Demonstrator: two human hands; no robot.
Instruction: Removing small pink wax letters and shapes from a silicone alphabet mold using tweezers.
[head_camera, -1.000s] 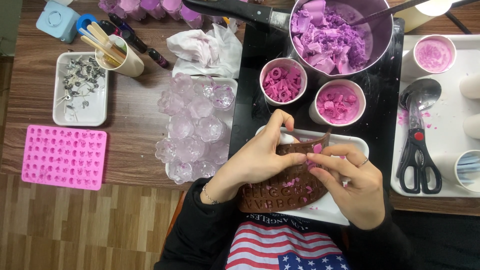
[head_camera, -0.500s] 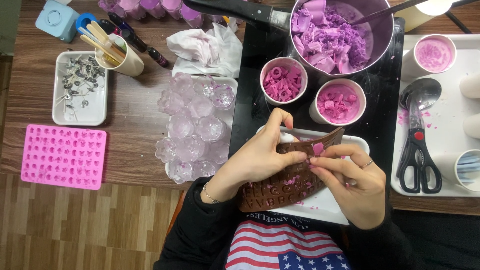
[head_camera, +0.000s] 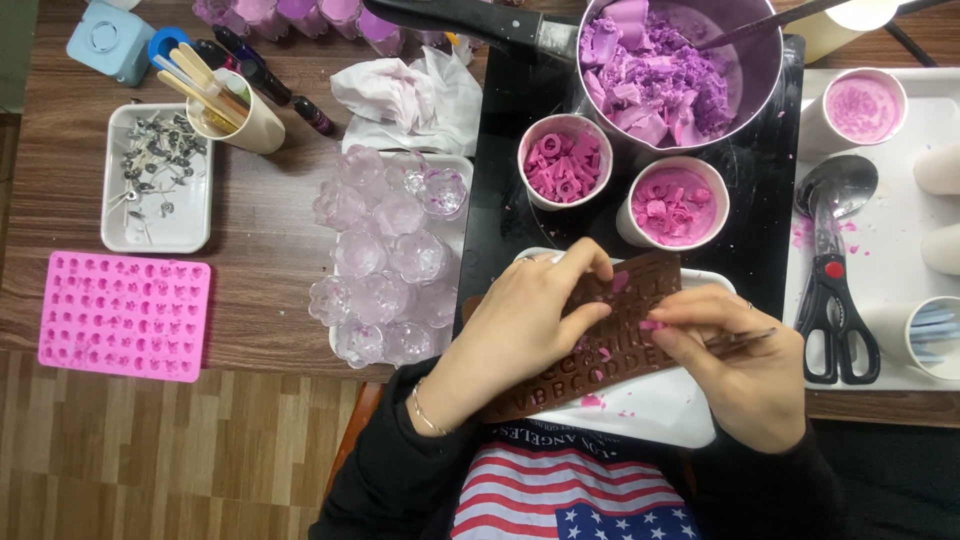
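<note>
My left hand grips the brown letter mold over the white tray; my right hand pinches a pink wax piece at its edge. Bending too hard could snap the small letters or scatter them off the tray.

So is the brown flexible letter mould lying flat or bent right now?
Roughly flat: the brown letter mould lies straight over the white tray, gripped by the left hand and right hand.

Bright even overhead light, soft shadows, glare on spoon, sharp focus throughout.
</note>
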